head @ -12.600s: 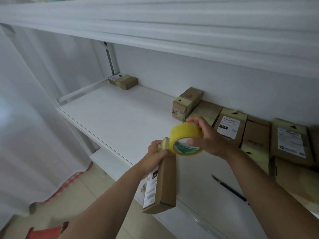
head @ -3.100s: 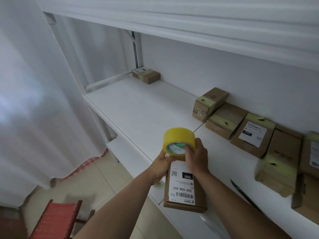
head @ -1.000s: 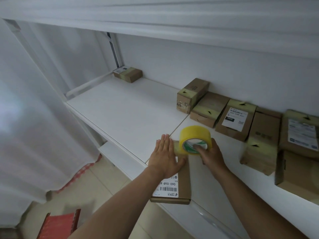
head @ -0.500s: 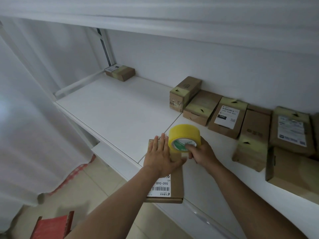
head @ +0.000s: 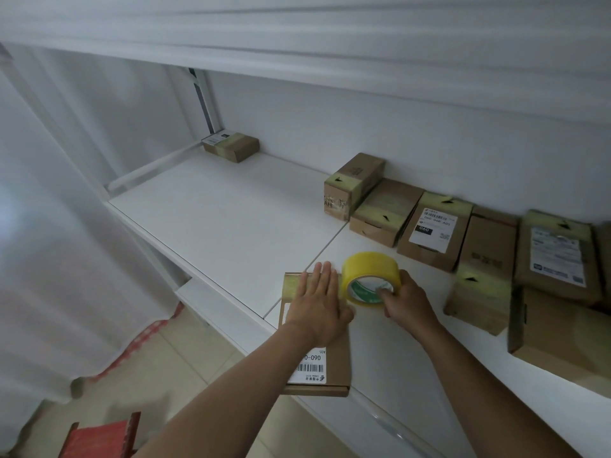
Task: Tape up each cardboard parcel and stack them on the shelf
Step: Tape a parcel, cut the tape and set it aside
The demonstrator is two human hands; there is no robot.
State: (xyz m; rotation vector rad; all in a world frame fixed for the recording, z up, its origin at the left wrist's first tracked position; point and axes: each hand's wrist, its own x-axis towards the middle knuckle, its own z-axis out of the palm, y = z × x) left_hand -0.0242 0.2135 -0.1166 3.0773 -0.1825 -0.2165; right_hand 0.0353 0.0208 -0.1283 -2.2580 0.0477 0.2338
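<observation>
While pinned flat: flat brown cardboard parcel [head: 334, 365] lies at white shelf's [head: 224, 226] front edge, overhanging it.
Left hand [head: 319, 307]: fingers straight, pressing parcel's top.
Right hand [head: 405, 304]: grips yellow tape roll [head: 370, 276] beside parcel's far end.

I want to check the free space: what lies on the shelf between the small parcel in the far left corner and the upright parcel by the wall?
In the head view, only bare white shelf lies between corner parcel and upright parcel.

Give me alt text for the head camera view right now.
On a white shelf, the left hand presses flat on a labelled cardboard parcel overhanging the front edge, while the right hand grips a yellow tape roll beside it. More taped parcels line the back wall.
</observation>
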